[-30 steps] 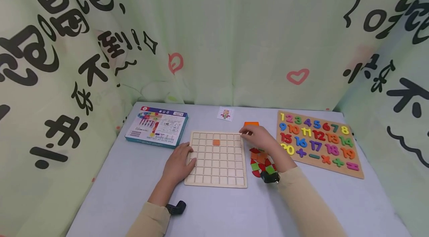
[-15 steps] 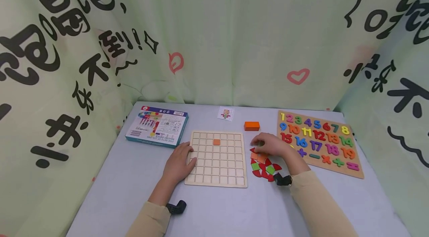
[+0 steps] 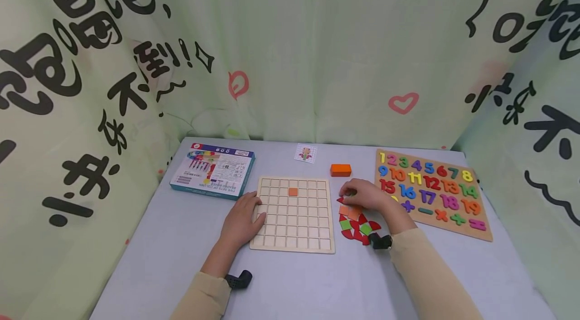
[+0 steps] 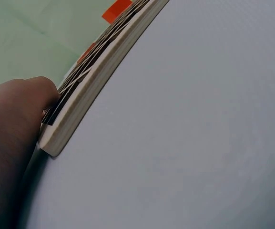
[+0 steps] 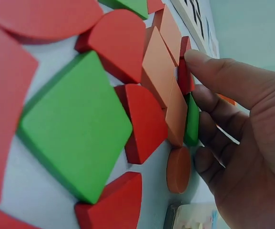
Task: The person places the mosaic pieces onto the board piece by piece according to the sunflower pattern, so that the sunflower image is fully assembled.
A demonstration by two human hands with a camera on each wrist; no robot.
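Note:
A pale wooden grid board lies mid-table, one orange square in an upper cell. My left hand rests along its left edge with the thumb laid over the frame, also seen in the left wrist view at the board's corner. Right of the board is a group of red, green and orange blocks; a green square block is close to the right wrist camera. At the far side of this group my right hand pinches a red block between thumb and fingertips. Orange blocks lie beside it.
An orange block stack stands behind the right hand. A pattern card lies at the back. At the left is a flat printed box; a number puzzle board lies at the right, partly behind the right forearm.
The right hand has moved from the board's upper right corner down and right to the loose blocks, uncovering the orange stack. The left hand has stayed put.

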